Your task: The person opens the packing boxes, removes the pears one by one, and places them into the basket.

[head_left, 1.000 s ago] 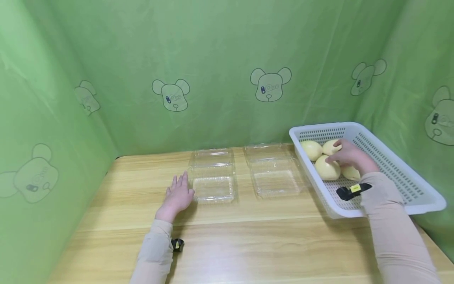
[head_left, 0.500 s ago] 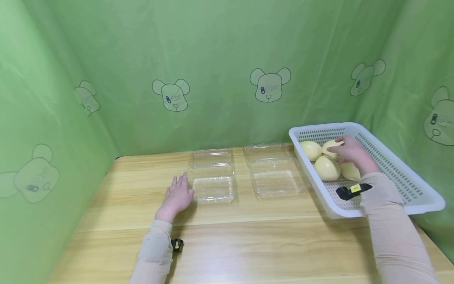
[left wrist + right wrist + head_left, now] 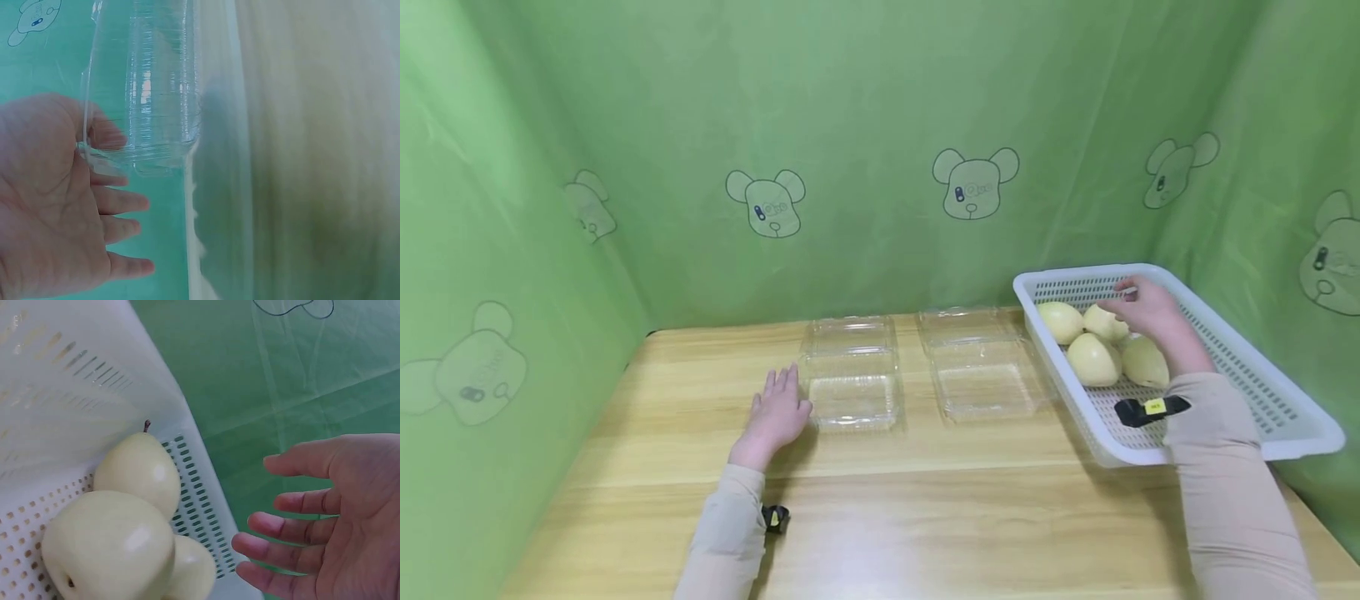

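In the head view my left hand point(image 3: 778, 414) is at the left side of the near half of an open clear plastic clamshell box point(image 3: 850, 396). The left wrist view shows its fingers straight and spread, with the thumb at the box's corner point(image 3: 144, 150). On the right, my right hand point(image 3: 1153, 317) hovers over the white basket point(image 3: 1090, 421), fingers relaxed and holding nothing. Several pale yellow pears lie together in the basket's left part, among them a front pear point(image 3: 1093, 361) and a right pear point(image 3: 1145, 362). One pear point(image 3: 140, 472) shows its stem in the right wrist view.
A second open clear box point(image 3: 983, 385) stands between the first box and the basket. Green cloth point(image 3: 865, 250) with bear-head prints hangs behind and on both sides. The wooden table point(image 3: 880, 508) extends in front of the boxes.
My right hand has drawn back off the pears, moving away and slightly right with its fingers loosened; the pears stay in the basket. My left hand has kept its place by the box.
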### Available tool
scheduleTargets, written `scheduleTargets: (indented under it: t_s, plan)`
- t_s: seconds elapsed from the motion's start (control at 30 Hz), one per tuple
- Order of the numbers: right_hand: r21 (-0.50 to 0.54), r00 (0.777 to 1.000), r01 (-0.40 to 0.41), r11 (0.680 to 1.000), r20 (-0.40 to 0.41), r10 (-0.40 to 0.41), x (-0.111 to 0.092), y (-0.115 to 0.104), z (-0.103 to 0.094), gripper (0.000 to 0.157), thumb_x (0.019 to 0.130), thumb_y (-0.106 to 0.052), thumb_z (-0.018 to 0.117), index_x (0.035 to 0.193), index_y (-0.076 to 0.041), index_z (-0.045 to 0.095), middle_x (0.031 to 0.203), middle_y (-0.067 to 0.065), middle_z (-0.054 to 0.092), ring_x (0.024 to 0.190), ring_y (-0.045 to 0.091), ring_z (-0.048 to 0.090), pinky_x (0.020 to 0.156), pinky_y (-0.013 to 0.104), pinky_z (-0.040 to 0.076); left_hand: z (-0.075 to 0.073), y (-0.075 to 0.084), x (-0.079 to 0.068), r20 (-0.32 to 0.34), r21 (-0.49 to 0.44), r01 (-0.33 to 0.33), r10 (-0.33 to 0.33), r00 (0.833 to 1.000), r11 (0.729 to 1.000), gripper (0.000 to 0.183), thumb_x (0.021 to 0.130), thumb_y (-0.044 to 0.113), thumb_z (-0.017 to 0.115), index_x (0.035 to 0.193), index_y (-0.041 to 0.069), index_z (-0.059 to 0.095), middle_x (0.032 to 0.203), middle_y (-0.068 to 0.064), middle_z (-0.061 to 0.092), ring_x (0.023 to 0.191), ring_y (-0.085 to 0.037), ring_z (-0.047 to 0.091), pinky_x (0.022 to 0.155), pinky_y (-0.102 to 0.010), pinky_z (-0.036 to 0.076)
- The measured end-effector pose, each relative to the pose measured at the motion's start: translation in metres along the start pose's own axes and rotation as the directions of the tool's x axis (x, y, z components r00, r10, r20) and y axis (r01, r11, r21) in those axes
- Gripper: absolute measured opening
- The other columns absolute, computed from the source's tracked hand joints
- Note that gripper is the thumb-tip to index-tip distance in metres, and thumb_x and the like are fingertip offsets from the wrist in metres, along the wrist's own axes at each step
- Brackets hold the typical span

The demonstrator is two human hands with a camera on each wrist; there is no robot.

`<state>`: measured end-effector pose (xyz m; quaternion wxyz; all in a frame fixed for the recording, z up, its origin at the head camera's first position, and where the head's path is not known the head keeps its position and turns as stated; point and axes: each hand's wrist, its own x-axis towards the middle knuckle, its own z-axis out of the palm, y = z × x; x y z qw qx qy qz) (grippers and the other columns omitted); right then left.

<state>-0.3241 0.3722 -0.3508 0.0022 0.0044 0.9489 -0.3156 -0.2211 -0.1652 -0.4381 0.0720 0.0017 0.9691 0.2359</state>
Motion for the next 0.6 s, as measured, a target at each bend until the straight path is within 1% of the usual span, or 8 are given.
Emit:
scheduleTargets:
  t_s: [0.03, 0.13, 0.23, 0.27, 0.4, 0.53, 0.6]
  plan:
    - [-0.009, 1.0, 0.008, 1.0, -0.012, -0.008, 0.0, -0.002, 0.0, 0.065, 0.096, -0.035, 0.055, 0.133, 0.015, 0.038, 0.119, 0.041, 0.051, 0.084, 0.034, 0.063, 0.064, 0.032, 0.053, -0.001, 0.0, 0.0, -0.003, 0.008, -0.001, 0.001, 1.0, 1.0, 0.07, 0.099, 0.029, 0.043, 0.156, 0.002, 0.012, 0.162, -0.022, 0.014, 0.151, -0.041, 0.004, 0.119, -0.066, 0.009]
    - [-0.04, 0.999, 0.033, 0.999, -0.026, -0.034, -0.001, -0.011, -0.001, 0.065, 0.096, -0.039, 0.055, 0.133, 0.013, 0.039, 0.119, 0.041, 0.052, 0.094, 0.043, 0.06, 0.075, 0.047, 0.054, -0.005, 0.001, -0.001, -0.002, 0.032, 0.004, -0.004, 1.0, 0.999, 0.068, 0.1, 0.032, 0.041, 0.155, 0.002, 0.013, 0.162, -0.022, 0.014, 0.151, -0.041, 0.004, 0.119, -0.066, 0.01]
    - [-0.065, 0.998, 0.056, 0.996, -0.013, -0.057, -0.004, -0.022, -0.003, 0.073, 0.096, -0.048, 0.052, 0.135, 0.011, 0.038, 0.123, 0.04, 0.051, 0.108, 0.05, 0.053, 0.087, 0.06, 0.047, -0.009, 0.002, -0.002, -0.01, 0.041, 0.009, -0.009, 1.0, 0.999, 0.068, 0.102, 0.036, 0.039, 0.155, 0.002, 0.015, 0.162, -0.023, 0.014, 0.151, -0.042, 0.005, 0.118, -0.067, 0.011]
    - [-0.067, 0.998, 0.064, 0.996, -0.007, -0.065, -0.006, -0.027, -0.003, 0.075, 0.096, -0.05, 0.051, 0.136, 0.011, 0.038, 0.124, 0.04, 0.05, 0.11, 0.051, 0.052, 0.089, 0.062, 0.045, -0.01, 0.002, -0.002, -0.012, 0.045, 0.012, -0.011, 1.0, 0.999, 0.068, 0.102, 0.039, 0.038, 0.155, 0.002, 0.016, 0.162, -0.022, 0.014, 0.151, -0.042, 0.004, 0.119, -0.066, 0.011]
    - [-0.094, 0.996, 0.086, 0.992, 0.0, -0.086, -0.009, -0.044, -0.003, 0.083, 0.093, -0.059, 0.049, 0.139, 0.009, 0.036, 0.126, 0.038, 0.05, 0.113, 0.051, 0.05, 0.093, 0.064, 0.042, -0.016, 0.004, -0.004, -0.022, 0.037, 0.011, -0.01, 1.0, 0.999, 0.07, 0.102, 0.044, 0.036, 0.155, 0.002, 0.017, 0.162, -0.023, 0.013, 0.151, -0.042, 0.004, 0.119, -0.067, 0.01]
    - [-0.115, 0.993, 0.12, 0.986, -0.004, -0.121, -0.012, -0.066, 0.0, 0.085, 0.093, -0.061, 0.048, 0.14, 0.009, 0.036, 0.125, 0.036, 0.052, 0.113, 0.049, 0.051, 0.094, 0.063, 0.043, -0.023, 0.007, -0.005, -0.021, 0.019, 0.005, -0.004, 1.0, 1.0, 0.07, 0.102, 0.044, 0.035, 0.155, 0.002, 0.016, 0.162, -0.022, 0.01, 0.151, -0.042, 0.0, 0.119, -0.067, 0.007]
    - [-0.112, 0.99, 0.141, 0.984, -0.005, -0.142, -0.014, -0.079, 0.003, 0.086, 0.093, -0.062, 0.048, 0.142, 0.007, 0.036, 0.128, 0.035, 0.051, 0.115, 0.049, 0.051, 0.095, 0.063, 0.044, -0.027, 0.009, -0.005, -0.027, 0.018, -0.005, 0.005, 1.0, 1.0, 0.069, 0.103, 0.044, 0.034, 0.155, 0.003, 0.017, 0.162, -0.022, 0.01, 0.151, -0.042, 0.0, 0.118, -0.067, 0.006]
